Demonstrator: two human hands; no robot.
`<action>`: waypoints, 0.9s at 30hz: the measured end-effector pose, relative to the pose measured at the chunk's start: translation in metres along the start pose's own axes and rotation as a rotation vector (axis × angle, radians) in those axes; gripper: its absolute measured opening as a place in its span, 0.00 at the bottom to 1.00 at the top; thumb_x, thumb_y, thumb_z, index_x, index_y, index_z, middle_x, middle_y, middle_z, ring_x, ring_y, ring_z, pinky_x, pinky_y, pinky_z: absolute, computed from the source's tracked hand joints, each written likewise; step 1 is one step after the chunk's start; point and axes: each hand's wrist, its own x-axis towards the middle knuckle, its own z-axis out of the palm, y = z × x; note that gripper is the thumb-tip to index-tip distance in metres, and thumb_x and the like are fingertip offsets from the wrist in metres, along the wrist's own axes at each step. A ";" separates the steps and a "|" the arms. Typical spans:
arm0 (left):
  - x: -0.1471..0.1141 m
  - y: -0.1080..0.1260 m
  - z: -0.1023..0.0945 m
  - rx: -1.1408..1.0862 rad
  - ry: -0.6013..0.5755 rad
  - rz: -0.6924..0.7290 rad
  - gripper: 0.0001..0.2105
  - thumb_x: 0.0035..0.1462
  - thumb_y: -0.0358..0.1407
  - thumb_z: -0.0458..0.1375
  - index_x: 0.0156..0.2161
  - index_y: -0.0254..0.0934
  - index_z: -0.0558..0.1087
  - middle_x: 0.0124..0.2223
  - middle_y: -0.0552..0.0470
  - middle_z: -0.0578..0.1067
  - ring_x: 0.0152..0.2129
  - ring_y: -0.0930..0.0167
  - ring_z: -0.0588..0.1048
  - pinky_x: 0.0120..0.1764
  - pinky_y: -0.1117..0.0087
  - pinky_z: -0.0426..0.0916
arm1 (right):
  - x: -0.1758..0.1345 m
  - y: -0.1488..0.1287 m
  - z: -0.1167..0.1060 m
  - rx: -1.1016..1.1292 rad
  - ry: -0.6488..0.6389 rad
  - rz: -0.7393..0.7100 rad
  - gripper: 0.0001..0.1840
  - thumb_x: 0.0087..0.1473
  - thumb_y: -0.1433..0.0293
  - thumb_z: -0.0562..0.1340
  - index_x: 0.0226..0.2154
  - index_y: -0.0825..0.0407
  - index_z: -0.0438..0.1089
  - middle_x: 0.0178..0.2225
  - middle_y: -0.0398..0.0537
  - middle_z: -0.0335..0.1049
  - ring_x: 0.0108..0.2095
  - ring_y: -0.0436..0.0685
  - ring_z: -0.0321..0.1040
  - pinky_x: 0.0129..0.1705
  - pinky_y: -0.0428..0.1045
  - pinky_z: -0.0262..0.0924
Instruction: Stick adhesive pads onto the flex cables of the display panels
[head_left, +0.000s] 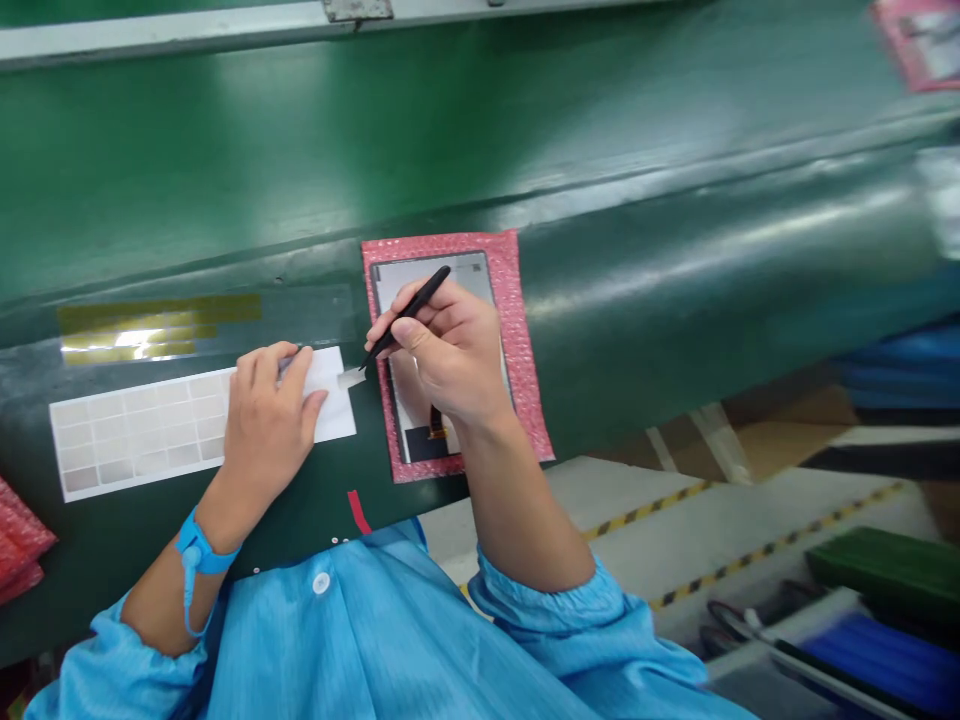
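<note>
My left hand lies on a white sheet of small pale, translucent stickers in rows, its fingers spread and pressing the sheet to the table. A blue band circles that wrist. My right hand is closed around slim black tweezers, slanting down to the left. At their tip is a small translucent sticker, overlapping the sheet's right edge. Beneath my right hand, a flat display panel rests on a pink bubble-wrap bag; hand and forearm hide part of the panel.
Behind the sheet lies a clear film with yellow strips. A red tape piece is at the table's front edge. More pink bubble wrap sits at left, and another wrapped item at far right. A metal rail runs along the back.
</note>
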 end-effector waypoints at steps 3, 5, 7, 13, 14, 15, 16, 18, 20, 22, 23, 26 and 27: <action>0.003 -0.002 -0.002 0.022 0.048 0.060 0.17 0.71 0.34 0.60 0.60 0.29 0.73 0.56 0.34 0.74 0.51 0.50 0.70 0.54 0.48 0.70 | -0.016 -0.021 -0.038 0.011 0.064 0.035 0.20 0.56 0.55 0.77 0.38 0.48 0.71 0.32 0.44 0.78 0.31 0.57 0.78 0.31 0.50 0.75; 0.003 0.006 -0.005 0.045 0.110 0.108 0.15 0.71 0.33 0.59 0.58 0.30 0.74 0.56 0.34 0.75 0.52 0.50 0.71 0.54 0.47 0.70 | -0.029 -0.034 -0.063 -0.031 0.084 0.113 0.18 0.55 0.58 0.77 0.38 0.49 0.72 0.32 0.46 0.79 0.29 0.57 0.77 0.29 0.50 0.75; -0.001 0.026 -0.008 0.044 0.162 0.165 0.13 0.69 0.30 0.61 0.57 0.31 0.75 0.54 0.35 0.77 0.52 0.50 0.73 0.51 0.49 0.70 | -0.039 -0.041 -0.083 -0.093 0.101 0.208 0.16 0.56 0.61 0.76 0.38 0.50 0.73 0.31 0.47 0.79 0.28 0.56 0.76 0.27 0.49 0.73; -0.021 0.102 0.010 -0.137 0.118 0.217 0.11 0.65 0.25 0.64 0.52 0.28 0.77 0.40 0.41 0.78 0.37 0.60 0.72 0.37 0.59 0.69 | -0.044 -0.032 -0.095 -0.189 0.031 0.360 0.12 0.55 0.65 0.74 0.38 0.51 0.73 0.30 0.48 0.78 0.31 0.58 0.78 0.27 0.49 0.74; -0.024 0.109 0.016 -0.139 0.113 0.214 0.11 0.65 0.25 0.64 0.52 0.26 0.77 0.39 0.41 0.77 0.36 0.61 0.71 0.36 0.59 0.68 | -0.043 -0.030 -0.095 -0.191 0.021 0.371 0.12 0.55 0.66 0.74 0.38 0.51 0.73 0.30 0.48 0.78 0.31 0.58 0.79 0.27 0.49 0.74; -0.025 0.113 0.022 -0.131 0.108 0.213 0.11 0.65 0.25 0.65 0.52 0.26 0.78 0.38 0.41 0.77 0.35 0.61 0.71 0.35 0.60 0.68 | -0.042 -0.029 -0.094 -0.194 0.015 0.380 0.11 0.55 0.66 0.74 0.38 0.51 0.73 0.30 0.48 0.77 0.32 0.59 0.79 0.27 0.49 0.74; -0.026 0.115 0.027 -0.117 0.103 0.213 0.12 0.65 0.25 0.65 0.52 0.25 0.78 0.38 0.41 0.77 0.35 0.61 0.70 0.34 0.60 0.67 | -0.042 -0.028 -0.094 -0.199 0.015 0.386 0.11 0.56 0.67 0.73 0.38 0.51 0.73 0.30 0.48 0.77 0.32 0.59 0.79 0.27 0.49 0.74; -0.025 0.116 0.033 -0.089 0.090 0.214 0.12 0.64 0.25 0.66 0.52 0.25 0.78 0.38 0.41 0.77 0.35 0.61 0.70 0.33 0.60 0.67 | -0.043 -0.028 -0.094 -0.210 0.020 0.394 0.10 0.56 0.67 0.74 0.38 0.50 0.73 0.30 0.48 0.77 0.33 0.59 0.79 0.28 0.50 0.75; -0.024 0.115 0.034 -0.075 0.082 0.215 0.11 0.64 0.25 0.66 0.51 0.24 0.78 0.38 0.41 0.77 0.35 0.61 0.69 0.33 0.60 0.67 | -0.045 -0.029 -0.095 -0.221 0.027 0.396 0.09 0.58 0.69 0.73 0.38 0.50 0.73 0.31 0.47 0.76 0.33 0.59 0.78 0.29 0.51 0.76; -0.022 0.114 0.033 -0.076 0.077 0.215 0.11 0.64 0.25 0.66 0.51 0.24 0.78 0.37 0.41 0.77 0.35 0.61 0.70 0.33 0.61 0.68 | -0.048 -0.029 -0.096 -0.230 0.037 0.392 0.08 0.58 0.70 0.72 0.38 0.49 0.73 0.31 0.46 0.75 0.33 0.59 0.78 0.30 0.51 0.76; -0.022 0.115 0.033 -0.078 0.072 0.215 0.11 0.64 0.25 0.66 0.51 0.24 0.78 0.38 0.41 0.77 0.35 0.61 0.70 0.33 0.61 0.68 | -0.050 -0.029 -0.096 -0.232 0.044 0.388 0.08 0.58 0.70 0.72 0.38 0.48 0.73 0.30 0.45 0.75 0.33 0.59 0.78 0.30 0.51 0.76; -0.022 0.116 0.032 -0.082 0.055 0.207 0.11 0.66 0.26 0.65 0.52 0.25 0.77 0.38 0.41 0.77 0.36 0.61 0.70 0.33 0.60 0.69 | -0.052 -0.028 -0.095 -0.229 0.067 0.392 0.08 0.58 0.70 0.73 0.37 0.48 0.73 0.31 0.44 0.73 0.34 0.59 0.78 0.31 0.51 0.76; -0.022 0.116 0.032 -0.082 0.049 0.204 0.11 0.66 0.26 0.64 0.52 0.26 0.77 0.38 0.41 0.77 0.36 0.61 0.70 0.33 0.60 0.69 | -0.052 -0.028 -0.094 -0.227 0.075 0.399 0.08 0.58 0.70 0.73 0.38 0.48 0.74 0.31 0.44 0.73 0.34 0.59 0.78 0.31 0.51 0.76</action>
